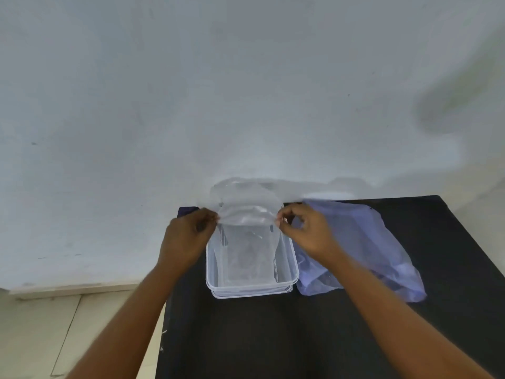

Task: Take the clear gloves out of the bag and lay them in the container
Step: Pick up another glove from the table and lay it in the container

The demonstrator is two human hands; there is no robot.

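Note:
A clear glove (247, 214) is stretched between both hands above the far end of the clear plastic container (252, 289). My left hand (188, 236) pinches its left edge and my right hand (306, 231) pinches its right edge. The glove's lower part hangs down into the container, and its upper part folds back over the far rim. A pale purple see-through bag (363, 247) lies flat on the black table just right of the container, partly under my right wrist. What the bag holds is too blurred to tell.
The black table (273, 337) stands against a white wall (246, 91). Its left edge runs close beside the container, with pale floor tiles (54, 337) below on the left.

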